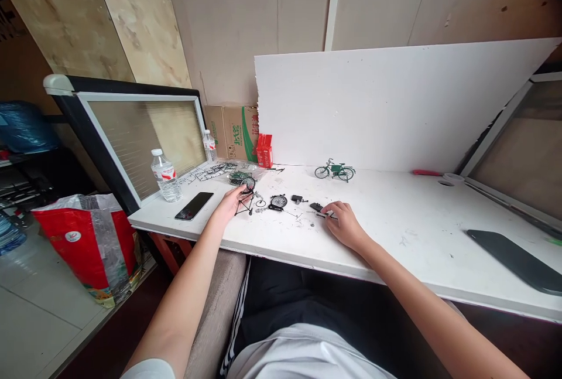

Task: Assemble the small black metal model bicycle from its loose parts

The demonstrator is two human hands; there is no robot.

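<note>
The left hand is closed at its fingertips, pinching a small black thin-spoked round wheel, held upright toward the left end of the smooth white worktop, back from the near edge. Just below these fingertips is a slender black angular toy-bicycle frame.

The right hand is palm-down with bent fingers, near the middle of the near edge. Its fingertips meet a small dark elongated part; whether they grip it cannot be told.

Between the hands lie a second black spoked wheel assembly, flat, and a small black block-shaped part. Finer loose pieces are too small to identify.

A dark green miniature bicycle stands upright near the far edge, before a flat white board with a ragged left side. At the worktop's left end are a glossy black flat phone and a clear, ribbed plastic bottle. A dark, rounded flat slab lies by the right end's near corner.
</note>
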